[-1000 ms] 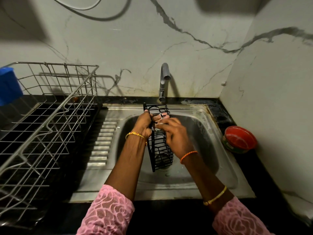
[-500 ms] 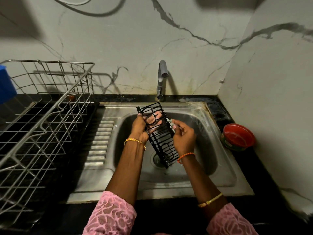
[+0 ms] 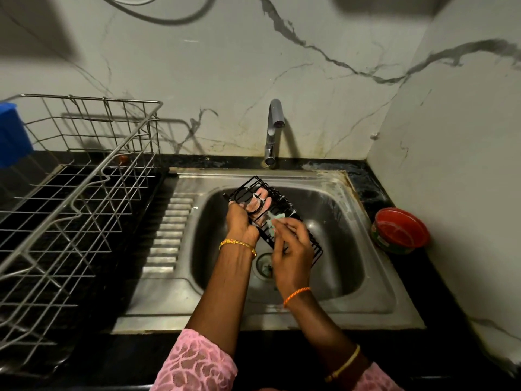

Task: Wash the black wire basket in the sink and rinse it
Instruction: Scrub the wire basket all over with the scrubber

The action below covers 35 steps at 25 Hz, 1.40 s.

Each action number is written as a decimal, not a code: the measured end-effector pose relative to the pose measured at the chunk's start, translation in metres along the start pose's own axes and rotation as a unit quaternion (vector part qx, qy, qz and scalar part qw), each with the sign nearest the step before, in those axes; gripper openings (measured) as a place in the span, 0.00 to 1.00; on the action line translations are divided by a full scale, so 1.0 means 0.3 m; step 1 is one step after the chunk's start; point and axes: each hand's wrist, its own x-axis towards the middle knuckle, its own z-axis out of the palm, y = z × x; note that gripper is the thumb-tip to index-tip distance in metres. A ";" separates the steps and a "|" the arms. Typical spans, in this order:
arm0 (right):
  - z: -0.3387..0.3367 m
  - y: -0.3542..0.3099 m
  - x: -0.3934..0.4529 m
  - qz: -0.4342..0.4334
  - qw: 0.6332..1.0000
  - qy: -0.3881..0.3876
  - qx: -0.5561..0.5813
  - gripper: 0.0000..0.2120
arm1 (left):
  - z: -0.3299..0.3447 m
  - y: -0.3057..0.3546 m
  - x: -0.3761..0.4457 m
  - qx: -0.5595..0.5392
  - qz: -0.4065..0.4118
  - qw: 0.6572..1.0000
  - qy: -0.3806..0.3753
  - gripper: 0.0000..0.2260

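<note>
The black wire basket (image 3: 308, 244) is held tilted above the steel sink (image 3: 332, 210), its long axis running from upper left to lower right. My left hand (image 3: 242, 221) grips its upper left end, fingers showing through the wires. My right hand (image 3: 290, 249) pinches a small pale green scrubber (image 3: 275, 220) and presses it on the middle of the basket. Below the hands the drain (image 3: 263, 266) shows. The tap (image 3: 273, 131) stands behind the bowl with no water running.
A large steel dish rack (image 3: 79, 198) fills the counter on the left, with a blue object (image 3: 11, 136) at its far corner. A red bowl (image 3: 400, 230) sits on the black counter right of the sink. Marble walls close the back and right.
The basket has swung from nearly upright to a flatter diagonal tilt. My right hand, which had drawn off to the basket's right edge, has come back over its middle with the scrubber.
</note>
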 end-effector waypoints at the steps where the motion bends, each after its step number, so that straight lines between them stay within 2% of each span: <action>1: -0.009 0.015 0.037 0.007 1.000 0.021 0.000 0.09 | -0.008 -0.003 -0.001 -0.012 -0.001 1.000 0.000 0.25; 3: -0.029 0.041 0.128 0.033 0.999 0.042 0.000 0.08 | -0.009 0.000 -0.009 -0.032 -0.007 0.999 -0.008 0.23; 7: -0.011 0.036 0.132 0.009 1.000 0.013 -0.004 0.08 | -0.004 0.004 0.006 -0.110 -0.011 0.994 -0.011 0.22; 13: 0.007 0.024 -0.024 -0.018 0.994 -0.108 -0.015 0.13 | -0.031 0.007 0.010 -0.152 0.007 0.988 0.007 0.23; 17: -0.001 0.019 0.100 0.004 0.998 -0.060 -0.016 0.14 | -0.038 0.018 0.007 -0.155 -0.001 0.988 0.021 0.24; 19: 0.002 0.023 0.162 0.015 0.998 -0.050 -0.019 0.14 | -0.041 0.022 0.006 -0.140 -0.007 0.990 0.025 0.20; 22: 0.016 0.012 0.135 0.014 0.999 -0.030 -0.018 0.12 | -0.038 0.022 0.006 -0.152 -0.015 0.988 0.029 0.20; 28: 0.037 0.034 -0.051 0.013 0.997 -0.079 0.006 0.19 | -0.056 0.016 0.011 -0.166 0.001 0.986 0.034 0.19; 31: 0.028 0.043 -0.025 0.024 0.998 -0.046 -0.020 0.17 | -0.063 0.015 0.013 -0.171 -0.002 0.985 0.034 0.18; 35: 0.030 0.039 0.104 0.033 0.999 -0.003 0.015 0.14 | -0.071 0.015 -0.002 -0.178 0.004 0.983 0.036 0.19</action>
